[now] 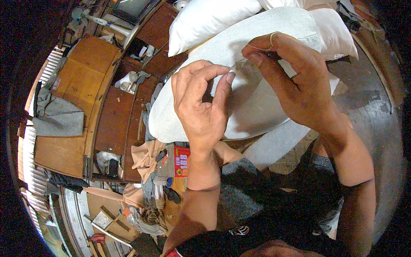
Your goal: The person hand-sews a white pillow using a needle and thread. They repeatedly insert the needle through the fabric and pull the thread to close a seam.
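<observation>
My left hand (pixel 200 102) is raised with thumb and forefinger pinched together at a tiny, thin thing that I cannot make out. My right hand (pixel 305 75) is level with it, a short gap to the right, its thumb and forefinger closed on a pale thread (pixel 271 38). The thread loops over the right forefinger. A faint thin line shows between the two sets of fingertips. Beneath both hands lies a large, stuffed, pale ribbed cushion (pixel 171 118), partly hidden by the hands.
White pillows (pixel 209 23) lie beyond the cushion, and a white strip of cloth (pixel 278 143) extends below it. Wooden cabinets (pixel 85 64) with a grey cloth (pixel 62 115) stand at the left. A red box (pixel 181 160) and crumpled fabric (pixel 145 157) are beside my left forearm.
</observation>
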Demonstrator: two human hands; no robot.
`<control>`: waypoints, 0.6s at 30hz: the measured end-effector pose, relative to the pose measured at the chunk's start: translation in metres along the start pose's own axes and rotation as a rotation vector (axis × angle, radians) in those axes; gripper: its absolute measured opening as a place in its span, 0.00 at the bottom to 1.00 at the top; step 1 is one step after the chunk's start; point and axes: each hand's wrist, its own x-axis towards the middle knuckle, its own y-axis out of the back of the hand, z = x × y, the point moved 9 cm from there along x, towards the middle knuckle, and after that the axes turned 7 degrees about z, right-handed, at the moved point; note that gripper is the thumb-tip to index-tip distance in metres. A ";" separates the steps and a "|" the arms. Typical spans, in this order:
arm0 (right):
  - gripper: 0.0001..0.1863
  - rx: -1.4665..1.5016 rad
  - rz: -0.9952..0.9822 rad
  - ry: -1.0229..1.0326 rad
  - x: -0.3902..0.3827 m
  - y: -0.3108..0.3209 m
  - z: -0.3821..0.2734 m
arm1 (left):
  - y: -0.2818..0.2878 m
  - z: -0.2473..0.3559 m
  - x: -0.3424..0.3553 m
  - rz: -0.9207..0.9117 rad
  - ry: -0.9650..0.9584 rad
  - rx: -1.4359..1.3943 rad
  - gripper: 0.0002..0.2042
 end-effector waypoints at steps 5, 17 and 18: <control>0.04 0.057 0.034 0.020 -0.001 0.000 -0.002 | 0.001 -0.001 -0.001 0.000 0.000 0.006 0.07; 0.04 0.071 0.031 0.017 -0.002 0.001 -0.001 | 0.000 -0.002 0.001 -0.003 0.018 0.020 0.09; 0.03 0.165 0.053 -0.051 -0.003 0.003 0.005 | 0.000 -0.001 0.002 -0.007 0.027 0.012 0.08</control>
